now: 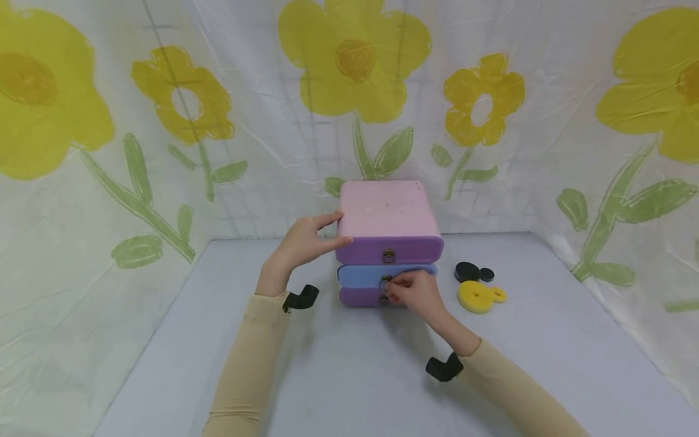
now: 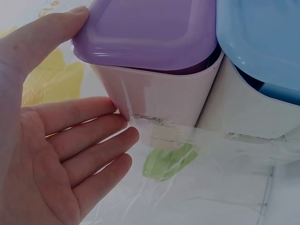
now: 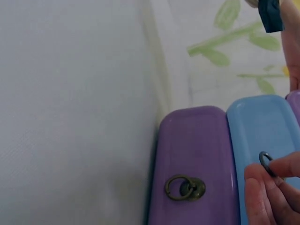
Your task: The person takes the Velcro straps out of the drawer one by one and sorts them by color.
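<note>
A small pink drawer cabinet (image 1: 388, 206) stands at the back of the table, with a purple top drawer (image 1: 360, 250), a blue middle drawer (image 1: 357, 276) and a purple bottom drawer (image 1: 357, 297). My left hand (image 1: 297, 246) steadies its left side: the thumb touches the top drawer's front edge, and the straight fingers (image 2: 101, 152) lie along the pink side wall. Between thumb and fingertips, my right hand (image 1: 419, 293) pinches the metal ring pull (image 3: 265, 161) of the blue drawer. Another ring pull (image 3: 178, 187) hangs on the bottom drawer. Narrow gaps show behind the purple and blue fronts in the left wrist view.
Right of the cabinet lie black round pieces (image 1: 467, 272) and yellow round pieces (image 1: 476, 297), a large and a small one of each colour. A white curtain (image 1: 262, 182) with yellow flowers hangs right behind the cabinet. Both wrists wear black camera mounts (image 1: 445, 368).
</note>
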### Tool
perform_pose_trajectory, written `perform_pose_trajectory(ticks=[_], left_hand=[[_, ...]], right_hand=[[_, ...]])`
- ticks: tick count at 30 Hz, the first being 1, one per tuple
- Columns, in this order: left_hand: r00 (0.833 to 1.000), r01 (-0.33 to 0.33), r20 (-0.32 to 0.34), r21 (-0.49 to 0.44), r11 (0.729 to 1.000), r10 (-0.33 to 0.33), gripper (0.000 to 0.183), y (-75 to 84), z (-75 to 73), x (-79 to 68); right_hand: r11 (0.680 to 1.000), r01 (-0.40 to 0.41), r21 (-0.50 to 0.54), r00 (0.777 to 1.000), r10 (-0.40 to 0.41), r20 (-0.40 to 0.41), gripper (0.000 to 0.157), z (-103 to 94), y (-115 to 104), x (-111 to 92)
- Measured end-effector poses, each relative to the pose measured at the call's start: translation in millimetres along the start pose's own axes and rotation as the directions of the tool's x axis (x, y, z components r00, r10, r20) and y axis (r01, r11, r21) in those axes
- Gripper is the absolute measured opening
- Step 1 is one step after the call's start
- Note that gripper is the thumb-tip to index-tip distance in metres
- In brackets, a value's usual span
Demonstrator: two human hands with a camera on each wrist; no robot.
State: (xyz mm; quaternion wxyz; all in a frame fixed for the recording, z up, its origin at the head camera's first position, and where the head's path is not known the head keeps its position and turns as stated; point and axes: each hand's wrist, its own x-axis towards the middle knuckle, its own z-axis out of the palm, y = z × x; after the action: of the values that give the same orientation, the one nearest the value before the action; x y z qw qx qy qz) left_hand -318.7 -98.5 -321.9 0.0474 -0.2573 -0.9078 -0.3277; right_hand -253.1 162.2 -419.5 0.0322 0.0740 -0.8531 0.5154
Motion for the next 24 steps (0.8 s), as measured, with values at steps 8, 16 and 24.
perform_pose_trajectory(ticks=[8,16,24], left_hand=[[1.000,-0.013,-0.005,0.011,1.000,0.013,0.074,1.3,-1.3,-1.1],[1.000,-0.023,-0.003,0.017,1.000,0.024,0.075,-0.1,-0.1,-0.3],[1.000,-0.010,0.003,0.005,1.000,0.010,0.074,2.4,-1.3,-1.2]], right_hand=[[0.999,-0.021,0.032,1.000,0.021,-0.006,0.015,1.9,0.2,3.1],[0.998,-0.034,0.045,0.999,0.036,-0.030,0.013,3.1,2.1,5.8],[0.999,-0.032,0.039,0.998,0.034,-0.061,0.014,5.8,1.7,3.1]])
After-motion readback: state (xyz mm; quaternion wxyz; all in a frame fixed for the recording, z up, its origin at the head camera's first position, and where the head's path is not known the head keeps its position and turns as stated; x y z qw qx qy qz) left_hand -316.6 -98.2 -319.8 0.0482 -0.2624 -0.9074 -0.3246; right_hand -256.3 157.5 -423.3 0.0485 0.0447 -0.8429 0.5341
